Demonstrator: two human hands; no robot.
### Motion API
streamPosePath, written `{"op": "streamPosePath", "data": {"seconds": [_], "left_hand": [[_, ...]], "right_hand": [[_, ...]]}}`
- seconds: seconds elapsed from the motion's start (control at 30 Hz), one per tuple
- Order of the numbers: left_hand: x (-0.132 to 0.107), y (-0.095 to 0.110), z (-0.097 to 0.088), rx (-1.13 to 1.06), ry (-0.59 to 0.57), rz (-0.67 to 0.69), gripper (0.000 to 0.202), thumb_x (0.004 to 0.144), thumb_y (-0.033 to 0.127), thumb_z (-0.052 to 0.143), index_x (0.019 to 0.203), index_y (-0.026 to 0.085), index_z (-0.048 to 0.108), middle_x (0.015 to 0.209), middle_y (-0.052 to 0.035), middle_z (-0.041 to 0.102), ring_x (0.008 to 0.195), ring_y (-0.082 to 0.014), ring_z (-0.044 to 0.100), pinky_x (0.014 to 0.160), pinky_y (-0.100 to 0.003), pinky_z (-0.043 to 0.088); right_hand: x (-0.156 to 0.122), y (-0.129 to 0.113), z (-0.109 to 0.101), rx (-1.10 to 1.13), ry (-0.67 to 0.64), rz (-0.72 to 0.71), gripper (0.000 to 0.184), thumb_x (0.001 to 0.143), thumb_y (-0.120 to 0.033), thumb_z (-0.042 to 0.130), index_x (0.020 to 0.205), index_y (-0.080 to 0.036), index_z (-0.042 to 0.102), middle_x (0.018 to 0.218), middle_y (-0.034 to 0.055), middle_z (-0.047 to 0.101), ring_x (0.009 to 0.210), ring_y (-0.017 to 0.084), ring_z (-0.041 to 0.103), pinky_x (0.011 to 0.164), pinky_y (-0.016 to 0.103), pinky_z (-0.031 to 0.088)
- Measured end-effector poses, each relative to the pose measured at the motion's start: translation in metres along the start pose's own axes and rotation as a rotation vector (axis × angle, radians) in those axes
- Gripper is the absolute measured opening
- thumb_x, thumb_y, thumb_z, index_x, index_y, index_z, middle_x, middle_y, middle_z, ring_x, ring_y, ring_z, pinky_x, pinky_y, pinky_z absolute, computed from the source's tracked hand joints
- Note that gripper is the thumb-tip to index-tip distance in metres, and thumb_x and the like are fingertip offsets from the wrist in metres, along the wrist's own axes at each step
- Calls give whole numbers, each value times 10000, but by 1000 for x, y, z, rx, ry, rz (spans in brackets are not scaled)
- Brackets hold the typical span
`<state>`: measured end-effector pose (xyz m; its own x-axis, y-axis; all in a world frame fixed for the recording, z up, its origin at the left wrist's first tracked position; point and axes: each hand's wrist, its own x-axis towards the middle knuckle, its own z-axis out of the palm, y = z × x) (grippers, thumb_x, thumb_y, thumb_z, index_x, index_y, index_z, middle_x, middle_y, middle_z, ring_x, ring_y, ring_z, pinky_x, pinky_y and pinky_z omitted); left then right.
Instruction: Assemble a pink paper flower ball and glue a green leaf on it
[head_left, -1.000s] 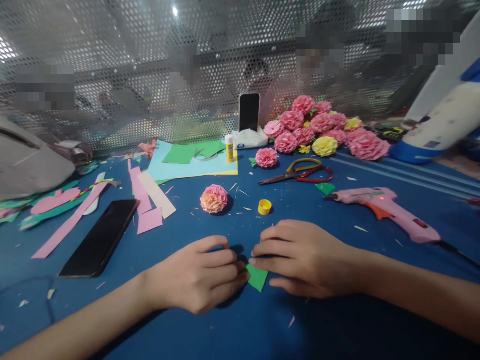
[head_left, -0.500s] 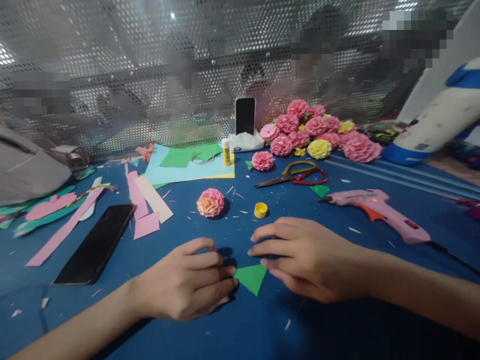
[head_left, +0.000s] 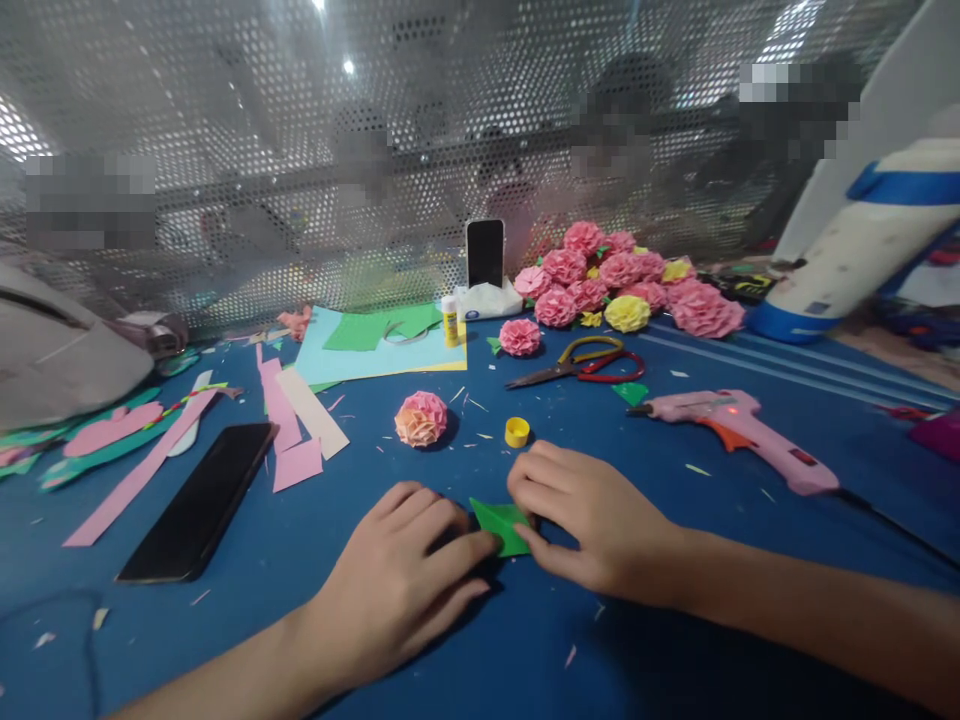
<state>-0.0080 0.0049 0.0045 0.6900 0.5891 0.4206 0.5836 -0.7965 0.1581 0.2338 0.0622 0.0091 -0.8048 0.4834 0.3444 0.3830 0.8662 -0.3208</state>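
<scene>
Between my two hands is a small piece of green paper [head_left: 501, 522], with a pointed corner at its upper left. My left hand [head_left: 409, 575] has its index fingertip on the paper's left side, the other fingers curled over the table. Across from it, my right hand [head_left: 592, 515] grips the paper's right edge between thumb and bent fingers. Just beyond my right hand stands a yellow glue cap [head_left: 517, 432]. A pink and peach paper flower ball [head_left: 421, 419] sits farther back on the blue table [head_left: 450, 660].
To the right lie a pink hot glue gun [head_left: 739, 425] and red-and-yellow-handled scissors [head_left: 577, 362]. Paper flowers [head_left: 600, 280] are heaped behind. A glue stick [head_left: 450, 322] stands by a propped phone [head_left: 485, 254]. Leftward are a black phone [head_left: 199, 505] and pink paper strips [head_left: 281, 410].
The green paper has turned, its point now at the upper left rather than the bottom. My right hand has closed onto its right edge, and my left fingers now reach over its left side.
</scene>
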Motion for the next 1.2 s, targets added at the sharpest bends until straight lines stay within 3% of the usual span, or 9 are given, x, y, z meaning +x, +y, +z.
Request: {"op": "streamPosePath", "data": {"seconds": [0.1, 0.33, 0.53, 0.67, 0.87, 1.0, 1.1, 1.2], "left_hand": [[1, 2, 3, 1, -24, 9, 244, 988, 272, 525, 1191, 180, 624, 1067, -82, 684, 872, -224, 584, 781, -387, 464], [-4, 2, 7, 101, 17, 92, 236, 975, 217, 546, 1156, 117, 658, 1115, -91, 706, 930, -222, 618, 872, -401, 498], [-8, 5, 12, 216, 86, 260, 129, 945, 173, 592, 921, 119, 707, 1023, -67, 747, 896, -212, 662, 901, -396, 513], [-10, 10, 8, 275, 106, 325, 177, 945, 179, 592, 1029, 82, 714, 1006, -83, 769, 909, -228, 680, 930, -399, 512], [-9, 12, 2, 228, 173, 312, 208, 972, 206, 568, 1067, 86, 709, 953, -49, 782, 856, -195, 685, 854, -369, 520], [-8, 8, 8, 207, 137, 198, 269, 971, 269, 583, 1155, 95, 675, 1136, -53, 751, 979, -214, 664, 900, -381, 507], [-6, 5, 10, 145, 81, 183, 278, 974, 285, 568, 1111, 71, 682, 1076, -84, 752, 939, -223, 665, 875, -378, 522], [-3, 2, 7, 92, 34, 190, 259, 979, 253, 534, 1106, 79, 677, 1013, -94, 754, 888, -218, 670, 879, -390, 526]], "right_hand": [[0, 2, 0, 81, -24, 42, 144, 923, -200, 588, 793, -161, 539, 887, 29, 569, 840, 165, 461, 759, 304, 370], [1, 13, -2, 267, -67, -7, 138, 907, -286, 710, 815, -202, 650, 937, -19, 634, 885, 143, 514, 836, 289, 367], [4, 11, 1, 288, -58, 161, 322, 794, -419, 815, 926, -203, 617, 928, -20, 633, 888, 155, 543, 799, 276, 393], [4, 7, 7, 183, -42, 9, 238, 909, -415, 693, 869, -190, 629, 847, -20, 643, 817, 142, 525, 765, 269, 379], [4, 6, 3, -147, -23, -298, 352, 1040, -414, 465, 840, -184, 641, 865, 15, 652, 779, 166, 450, 711, 316, 317], [-1, 1, -2, -209, -70, -321, 350, 1053, -380, 438, 834, -189, 632, 815, 13, 609, 730, 182, 390, 690, 339, 272], [-6, -6, 2, -301, -19, -279, 315, 1049, -284, 450, 809, -181, 628, 741, 3, 568, 712, 185, 375, 666, 348, 244], [-7, -13, 9, -453, 57, -246, 319, 1059, -207, 388, 932, -151, 676, 711, 10, 551, 704, 194, 379, 646, 357, 234]]}}
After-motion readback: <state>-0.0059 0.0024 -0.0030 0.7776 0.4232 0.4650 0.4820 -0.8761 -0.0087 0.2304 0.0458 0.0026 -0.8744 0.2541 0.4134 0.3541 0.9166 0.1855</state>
